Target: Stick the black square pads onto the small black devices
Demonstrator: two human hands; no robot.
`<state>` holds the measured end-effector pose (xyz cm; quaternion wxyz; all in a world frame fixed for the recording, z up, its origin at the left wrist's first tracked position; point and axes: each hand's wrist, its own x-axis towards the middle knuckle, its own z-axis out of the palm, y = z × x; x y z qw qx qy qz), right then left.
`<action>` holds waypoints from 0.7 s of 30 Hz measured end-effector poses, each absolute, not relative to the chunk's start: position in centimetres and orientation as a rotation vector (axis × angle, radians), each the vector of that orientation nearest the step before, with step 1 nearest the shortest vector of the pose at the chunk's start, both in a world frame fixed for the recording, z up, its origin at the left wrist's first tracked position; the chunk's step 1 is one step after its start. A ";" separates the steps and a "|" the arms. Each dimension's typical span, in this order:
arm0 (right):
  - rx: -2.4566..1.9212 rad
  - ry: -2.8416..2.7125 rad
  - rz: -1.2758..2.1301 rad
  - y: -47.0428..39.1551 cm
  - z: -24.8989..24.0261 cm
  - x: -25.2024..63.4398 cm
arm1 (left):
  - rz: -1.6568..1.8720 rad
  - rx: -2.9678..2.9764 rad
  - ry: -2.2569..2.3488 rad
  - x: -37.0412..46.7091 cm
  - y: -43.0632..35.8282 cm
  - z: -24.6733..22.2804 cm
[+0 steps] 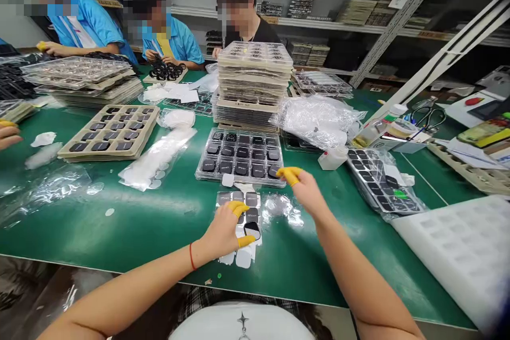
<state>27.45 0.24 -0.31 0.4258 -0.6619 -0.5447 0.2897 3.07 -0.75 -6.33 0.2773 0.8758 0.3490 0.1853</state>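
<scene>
My left hand (229,223), with yellow finger cots, is over a sheet of black square stickers (252,199). A glossy black rounded-square piece (252,229) lies between its thumb and fingers, with the thumb at its lower edge; its underside is hidden. My right hand (305,188), also in yellow finger cots, pinches at the front right corner of a clear plastic tray (239,178). Its fingertips touch a black square piece (273,171) in that corner compartment. Similar black pieces fill the tray's other visible compartments. White backing squares (243,258) lie below the stickers.
Behind the tray rises a tall stack of trays (253,77). A beige tray of black pieces (107,135) lies left, beside clear plastic bags (159,156). To the right are a small white bottle (333,158), a bagged tray (382,183) and white foam (458,255). Co-workers sit opposite.
</scene>
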 end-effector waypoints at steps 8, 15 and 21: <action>-1.945 -1.511 0.847 1.0 -8.2 25.1 | 0.299 2.483 0.902 3.8 -0.7 -7.9; -1.946 -1.508 0.821 1.4 -9.2 24.0 | 0.200 2.548 0.688 4.4 0.2 -8.0; -1.899 -1.508 0.853 1.1 -9.4 23.8 | 0.184 2.527 0.661 4.5 -0.1 -8.0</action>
